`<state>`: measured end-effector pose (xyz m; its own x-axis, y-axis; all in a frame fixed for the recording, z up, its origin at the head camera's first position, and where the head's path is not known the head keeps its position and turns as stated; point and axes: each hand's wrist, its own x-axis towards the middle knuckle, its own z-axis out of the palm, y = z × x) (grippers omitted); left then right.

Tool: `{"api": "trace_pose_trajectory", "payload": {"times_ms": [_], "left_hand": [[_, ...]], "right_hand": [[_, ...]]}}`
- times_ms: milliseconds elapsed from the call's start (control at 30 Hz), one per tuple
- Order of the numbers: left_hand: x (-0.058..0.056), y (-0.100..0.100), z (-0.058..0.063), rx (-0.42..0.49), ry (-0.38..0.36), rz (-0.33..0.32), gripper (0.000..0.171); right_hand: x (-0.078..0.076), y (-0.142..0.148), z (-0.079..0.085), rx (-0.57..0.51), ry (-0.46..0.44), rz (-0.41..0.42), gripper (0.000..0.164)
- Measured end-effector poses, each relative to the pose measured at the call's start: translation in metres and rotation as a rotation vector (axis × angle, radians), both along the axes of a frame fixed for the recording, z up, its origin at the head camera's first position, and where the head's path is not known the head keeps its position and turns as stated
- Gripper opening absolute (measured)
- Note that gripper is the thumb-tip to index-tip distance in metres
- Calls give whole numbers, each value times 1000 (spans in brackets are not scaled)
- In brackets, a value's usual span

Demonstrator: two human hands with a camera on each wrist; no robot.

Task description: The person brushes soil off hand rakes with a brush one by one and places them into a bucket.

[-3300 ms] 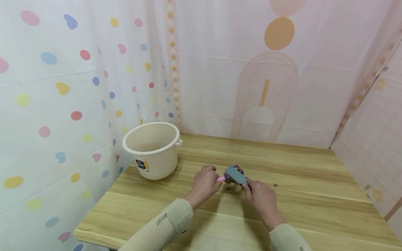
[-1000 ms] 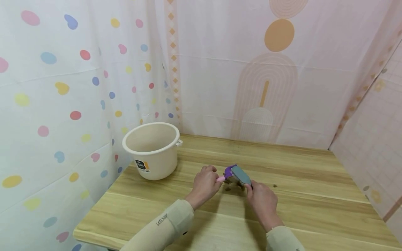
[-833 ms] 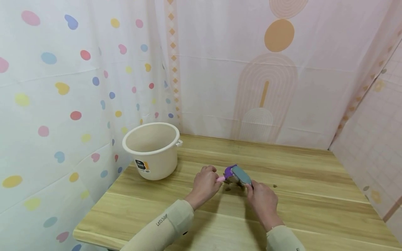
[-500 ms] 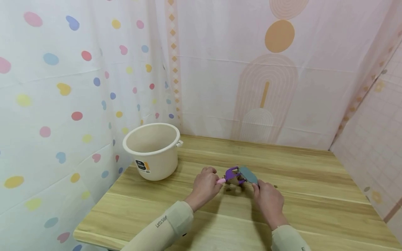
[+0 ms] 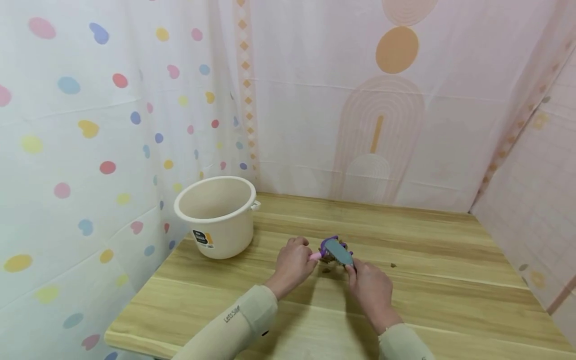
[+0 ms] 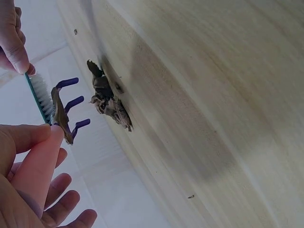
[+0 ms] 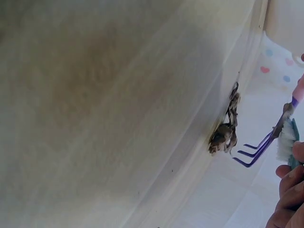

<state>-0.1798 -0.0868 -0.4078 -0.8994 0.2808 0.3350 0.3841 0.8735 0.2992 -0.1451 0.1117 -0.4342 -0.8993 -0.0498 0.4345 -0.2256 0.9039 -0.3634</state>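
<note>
My left hand (image 5: pixel 293 262) grips the pink handle (image 6: pixel 42 164) of a small hand rake, its purple tines (image 7: pixel 256 154) bent and pointing towards the tabletop. A brown dried leaf (image 6: pixel 58 111) is caught at the base of the tines. In my right hand (image 5: pixel 371 290) is a small teal brush (image 5: pixel 339 251), its white bristles (image 6: pixel 43 95) pressed against the back of the rake head. Below the raised tines, a clump of crumpled dried leaves (image 6: pixel 110 102) lies on the wood, partly covered by the brush in the head view.
A cream bucket (image 5: pixel 227 235) stands at the left on the wooden table (image 5: pixel 432 300). Small leaf bits lie loose, one scrap (image 5: pixel 393 265) to the right of my right hand. Patterned curtains (image 5: pixel 297 125) close off the back and sides.
The brush slid right, off towards the tine tips half a second ago, and is now back left over the rake head. My left hand has stayed nearly in place with the rake.
</note>
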Motion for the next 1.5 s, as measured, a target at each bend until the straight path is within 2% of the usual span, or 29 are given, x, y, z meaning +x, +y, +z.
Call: {"api": "trace_pose_trajectory", "payload": {"times_ms": [167,800,1133,1333,1500], "left_hand": [[1,0,1,3,7,9,18],[2,-1,2,2,28,12,18],[6,-1,1,-15,35,-13,19],[3,0,1,5,33,6,17],[4,-1,1,3,31,8,17]], "right_hand": [[-3,3,1,3,-45,-12,24],[-7,11,2,-2,-62,-25,21],[-10,29,0,-26,-93,-63,19],[-3,19,5,-37,-22,18,24],[-2,16,1,-30,-48,13,19]]}}
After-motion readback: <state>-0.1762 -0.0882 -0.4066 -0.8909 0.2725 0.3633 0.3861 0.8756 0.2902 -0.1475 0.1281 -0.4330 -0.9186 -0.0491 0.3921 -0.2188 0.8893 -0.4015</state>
